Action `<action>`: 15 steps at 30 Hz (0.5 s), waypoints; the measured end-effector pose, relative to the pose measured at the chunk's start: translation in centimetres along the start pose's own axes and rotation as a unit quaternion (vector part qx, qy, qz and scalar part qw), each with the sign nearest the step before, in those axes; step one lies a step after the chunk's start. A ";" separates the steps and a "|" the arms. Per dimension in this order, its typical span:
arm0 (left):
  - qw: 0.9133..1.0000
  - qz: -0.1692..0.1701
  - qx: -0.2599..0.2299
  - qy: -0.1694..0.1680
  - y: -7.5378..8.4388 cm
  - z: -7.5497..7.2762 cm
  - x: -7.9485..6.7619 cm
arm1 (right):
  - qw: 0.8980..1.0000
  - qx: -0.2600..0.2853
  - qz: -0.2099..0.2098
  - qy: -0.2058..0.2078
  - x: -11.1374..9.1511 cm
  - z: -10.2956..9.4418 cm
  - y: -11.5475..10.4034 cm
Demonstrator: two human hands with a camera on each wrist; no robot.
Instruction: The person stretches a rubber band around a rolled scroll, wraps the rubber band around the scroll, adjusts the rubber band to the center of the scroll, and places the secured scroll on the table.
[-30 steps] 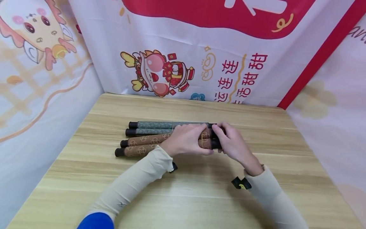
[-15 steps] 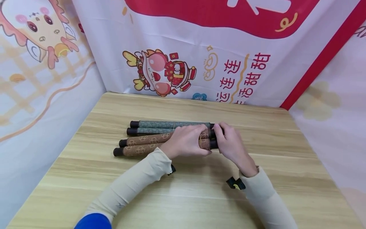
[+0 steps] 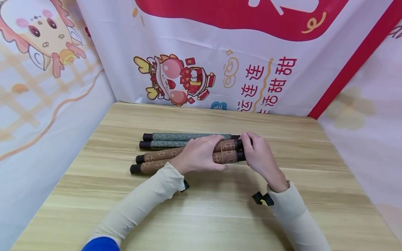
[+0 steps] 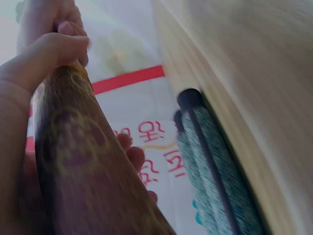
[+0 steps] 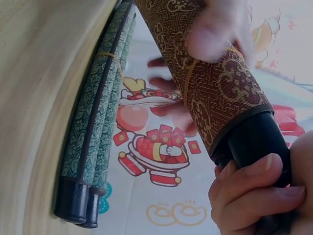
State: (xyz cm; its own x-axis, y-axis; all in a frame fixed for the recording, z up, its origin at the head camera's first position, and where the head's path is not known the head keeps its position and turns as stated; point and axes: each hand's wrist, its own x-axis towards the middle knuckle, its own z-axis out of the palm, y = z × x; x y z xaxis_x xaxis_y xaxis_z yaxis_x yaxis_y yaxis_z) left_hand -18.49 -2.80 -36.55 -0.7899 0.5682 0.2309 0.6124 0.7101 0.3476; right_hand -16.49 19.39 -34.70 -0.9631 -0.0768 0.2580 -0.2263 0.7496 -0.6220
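Note:
A rolled scroll (image 3: 163, 154) in brown fabric with pale flower patterns slants over the table, its two rolls side by side with black end knobs. My left hand (image 3: 201, 155) grips it from above near the middle, thumb on the near side. At its right end, my right hand (image 3: 259, 153) curls its fingers round the black knobs (image 5: 259, 142), as the right wrist view shows. A thin rubber band (image 5: 190, 81) circles the brown scroll between the two hands. Just behind, a green patterned scroll (image 3: 188, 136) lies on the table, partly covered by my left hand.
The wooden table (image 3: 201, 216) runs up to a printed cloth backdrop (image 3: 119, 62) with a cartoon figure and red lettering. Similar cloth hangs on the left and right sides. A second rubber band (image 5: 115, 61) circles the green scroll.
The brown scroll has shifted slightly right, with my right hand moving along at its end. My left hand has slid a little left along it, showing more fabric and the rubber band.

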 end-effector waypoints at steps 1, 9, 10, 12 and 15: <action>1.000 0.007 -0.003 0.005 0.3 0.0 0.2 | 1.000 0.000 0.000 0.000 0.0 0.0 -0.1; 1.000 -0.001 -0.009 -0.010 0.0 0.5 0.4 | 1.000 0.000 0.002 -0.001 0.1 -0.3 0.2; 1.000 -0.011 -0.007 -0.016 -0.5 0.4 0.1 | 1.000 0.001 0.004 0.000 0.2 -0.3 0.4; 0.999 -0.025 -0.002 -0.023 -1.4 0.3 -0.4 | 1.000 0.000 0.005 0.002 0.4 -0.4 0.7; 1.000 -0.018 0.002 -0.025 -1.9 0.2 -0.7 | 1.000 0.002 0.004 0.001 0.4 -0.5 1.0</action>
State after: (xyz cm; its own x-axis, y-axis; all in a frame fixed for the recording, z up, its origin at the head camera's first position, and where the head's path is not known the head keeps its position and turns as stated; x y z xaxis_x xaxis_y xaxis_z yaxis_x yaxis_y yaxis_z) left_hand -19.09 -4.48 -37.55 -0.8087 0.5626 0.1719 0.5839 0.7321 0.3508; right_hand -17.04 20.40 -34.81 -0.9649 -0.0693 0.2535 -0.2183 0.7482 -0.6265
